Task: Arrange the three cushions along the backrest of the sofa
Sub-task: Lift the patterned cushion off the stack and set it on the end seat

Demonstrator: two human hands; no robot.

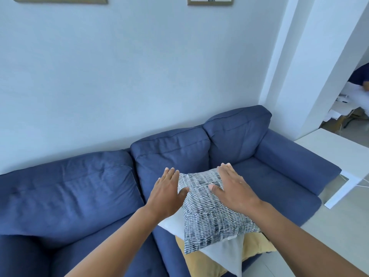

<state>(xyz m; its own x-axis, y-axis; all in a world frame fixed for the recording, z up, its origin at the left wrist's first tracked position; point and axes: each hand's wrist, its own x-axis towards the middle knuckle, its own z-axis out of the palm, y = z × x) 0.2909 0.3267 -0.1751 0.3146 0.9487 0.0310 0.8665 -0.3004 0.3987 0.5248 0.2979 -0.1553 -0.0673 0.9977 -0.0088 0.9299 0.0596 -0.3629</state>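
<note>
A blue three-seat sofa (69, 188) stands against the wall, its backrest (171, 150) bare. Three cushions lie stacked on the seat's front edge: a black-and-white patterned cushion (209, 214) on top, a pale grey cushion (223, 254) under it, a yellow cushion (199, 262) at the bottom. My left hand (167, 192) grips the patterned cushion's left far corner, thumb on top. My right hand (233, 186) holds its right far corner, fingers spread over the fabric.
A white side table (343, 156) stands beside the sofa's right armrest (295, 156). A white pillar (299, 66) rises behind it, with a person partly visible at the far right (362, 76). Two picture frames hang on the wall above.
</note>
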